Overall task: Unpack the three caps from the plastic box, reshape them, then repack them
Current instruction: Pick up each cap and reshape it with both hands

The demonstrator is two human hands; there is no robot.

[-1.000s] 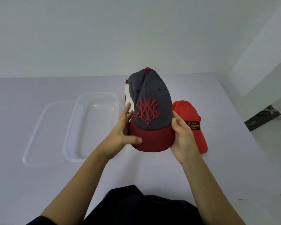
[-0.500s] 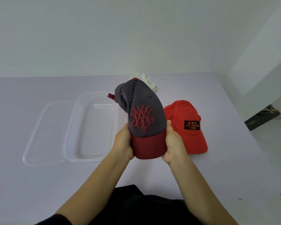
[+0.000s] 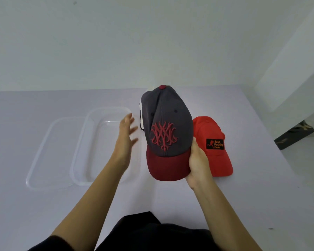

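Note:
My right hand (image 3: 198, 163) grips the right edge of the dark red brim of a grey cap (image 3: 168, 127) with a red embroidered emblem, held upright above the table. My left hand (image 3: 126, 138) hovers to the cap's left with fingers spread and blurred, apart from it. A red cap (image 3: 214, 142) with a black patch lies on the table behind my right hand. A white cap (image 3: 141, 113) shows only as a sliver behind the grey cap. The clear plastic box (image 3: 91, 127) stands on the table under my left hand, with nothing seen inside.
The box's clear lid (image 3: 43, 156) lies flat to the left of the box. The pale table (image 3: 243, 196) ends at a wall behind and drops off on the right, where a dark object (image 3: 294, 136) sits on the floor.
My left hand has let go of the brim and moved left and up, fingers spread. The grey cap, squeezed and tilted left before, now stands upright in my right hand alone.

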